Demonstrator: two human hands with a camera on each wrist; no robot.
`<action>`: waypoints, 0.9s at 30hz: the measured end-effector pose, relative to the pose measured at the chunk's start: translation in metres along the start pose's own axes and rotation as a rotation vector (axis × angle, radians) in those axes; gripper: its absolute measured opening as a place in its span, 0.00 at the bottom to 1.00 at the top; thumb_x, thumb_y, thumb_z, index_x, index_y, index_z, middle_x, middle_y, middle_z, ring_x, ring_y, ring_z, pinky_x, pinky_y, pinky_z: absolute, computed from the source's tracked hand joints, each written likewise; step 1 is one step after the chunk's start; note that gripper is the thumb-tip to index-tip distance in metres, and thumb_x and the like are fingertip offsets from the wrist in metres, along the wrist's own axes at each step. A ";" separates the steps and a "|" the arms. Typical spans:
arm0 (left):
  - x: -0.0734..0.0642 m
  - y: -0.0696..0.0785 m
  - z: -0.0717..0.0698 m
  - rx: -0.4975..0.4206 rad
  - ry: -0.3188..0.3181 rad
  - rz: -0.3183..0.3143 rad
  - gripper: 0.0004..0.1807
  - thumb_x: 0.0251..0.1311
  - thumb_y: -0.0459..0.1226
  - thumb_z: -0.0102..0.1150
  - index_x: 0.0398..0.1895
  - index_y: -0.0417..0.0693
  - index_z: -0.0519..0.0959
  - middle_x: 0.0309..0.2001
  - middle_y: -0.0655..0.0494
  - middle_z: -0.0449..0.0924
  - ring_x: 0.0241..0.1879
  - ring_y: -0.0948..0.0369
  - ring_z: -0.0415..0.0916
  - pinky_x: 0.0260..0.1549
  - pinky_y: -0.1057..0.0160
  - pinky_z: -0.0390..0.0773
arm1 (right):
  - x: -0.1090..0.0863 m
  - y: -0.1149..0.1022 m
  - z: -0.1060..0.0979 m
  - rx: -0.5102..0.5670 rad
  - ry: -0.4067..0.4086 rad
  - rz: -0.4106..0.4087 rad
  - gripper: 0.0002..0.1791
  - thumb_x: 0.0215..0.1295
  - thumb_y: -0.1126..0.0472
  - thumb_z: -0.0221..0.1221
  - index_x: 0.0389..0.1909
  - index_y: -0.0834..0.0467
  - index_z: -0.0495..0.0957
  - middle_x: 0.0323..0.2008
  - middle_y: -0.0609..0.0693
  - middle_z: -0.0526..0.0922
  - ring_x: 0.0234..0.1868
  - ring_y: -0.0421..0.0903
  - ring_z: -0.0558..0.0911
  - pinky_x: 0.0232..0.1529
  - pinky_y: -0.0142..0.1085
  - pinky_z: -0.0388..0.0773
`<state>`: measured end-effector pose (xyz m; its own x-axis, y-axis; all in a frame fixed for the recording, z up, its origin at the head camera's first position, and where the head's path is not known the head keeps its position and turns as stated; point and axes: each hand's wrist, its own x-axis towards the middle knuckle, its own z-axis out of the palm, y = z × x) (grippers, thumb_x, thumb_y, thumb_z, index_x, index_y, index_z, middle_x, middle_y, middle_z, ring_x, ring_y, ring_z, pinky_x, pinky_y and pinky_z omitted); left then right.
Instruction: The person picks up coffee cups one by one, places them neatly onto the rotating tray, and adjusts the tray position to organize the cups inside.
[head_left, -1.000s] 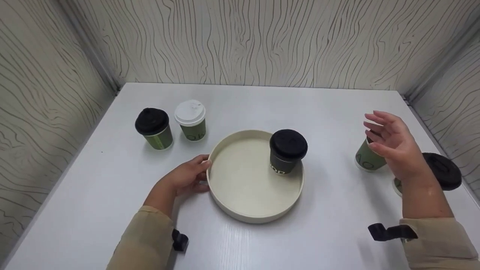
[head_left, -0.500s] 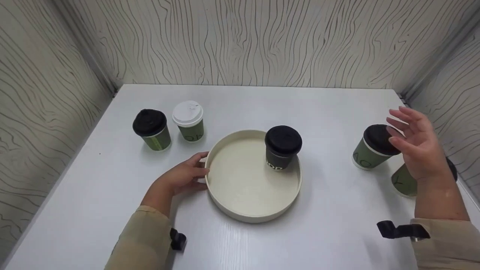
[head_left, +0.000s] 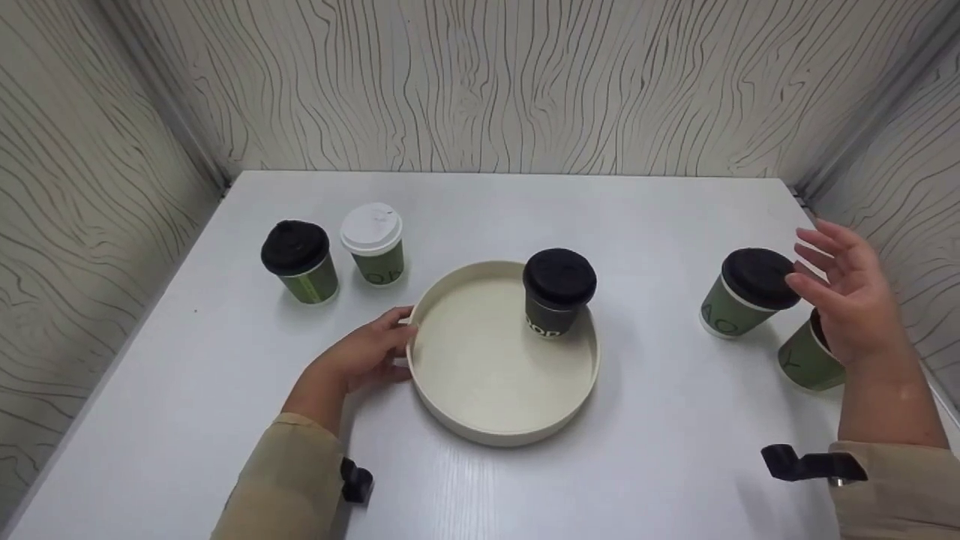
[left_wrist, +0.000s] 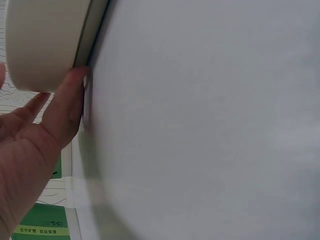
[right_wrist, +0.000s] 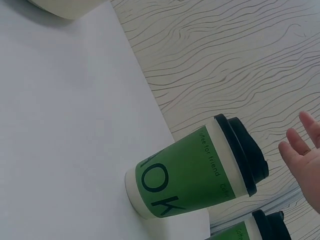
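Observation:
My left hand (head_left: 364,356) grips the left rim of a round cream tray (head_left: 487,382), thumb at the rim and fingers against its outer side. In the left wrist view the fingers touch the tray's wall (left_wrist: 42,45). Inside the tray, at its right, stands a dark paper coffee cup (head_left: 555,296) with a black lid. My right hand (head_left: 855,300) is raised with loosely bent fingers, holding nothing. It is beside a green coffee cup (head_left: 739,300) with a black lid, and partly hides another green cup (head_left: 806,360). The right wrist view shows a gap between fingertips and the nearer cup (right_wrist: 185,175).
At the left of the white table (head_left: 652,450) stand a green cup with a black lid (head_left: 304,262) and one with a white lid (head_left: 375,244). Wood-grain panels (head_left: 487,82) enclose the back and sides.
My right hand has moved right, off the green cup that it overlapped, so that cup's black lid shows. My left hand stays at the tray's rim. The head view has shifted slightly.

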<state>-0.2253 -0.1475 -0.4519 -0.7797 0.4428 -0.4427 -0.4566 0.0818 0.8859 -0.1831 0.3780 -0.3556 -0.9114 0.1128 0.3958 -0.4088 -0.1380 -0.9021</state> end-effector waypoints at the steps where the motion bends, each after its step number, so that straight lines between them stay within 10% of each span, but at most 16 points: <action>1: 0.000 0.000 0.001 0.002 0.010 -0.003 0.26 0.67 0.42 0.44 0.68 0.58 0.55 0.61 0.47 0.61 0.51 0.54 0.71 0.44 0.54 0.75 | 0.000 0.000 -0.001 -0.011 0.013 0.003 0.33 0.53 0.85 0.49 0.61 0.62 0.60 0.56 0.55 0.66 0.57 0.45 0.65 0.54 0.27 0.66; 27: -0.004 0.002 0.004 -0.008 -0.016 0.005 0.40 0.57 0.28 0.54 0.68 0.65 0.52 0.65 0.47 0.54 0.55 0.50 0.67 0.47 0.47 0.73 | -0.031 -0.009 -0.063 -0.188 0.422 -0.007 0.31 0.51 0.83 0.53 0.57 0.60 0.70 0.53 0.50 0.71 0.54 0.41 0.68 0.63 0.28 0.54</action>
<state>-0.2212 -0.1454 -0.4477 -0.7750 0.4574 -0.4360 -0.4561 0.0727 0.8869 -0.1479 0.4373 -0.3706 -0.7936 0.5095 0.3327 -0.3637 0.0411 -0.9306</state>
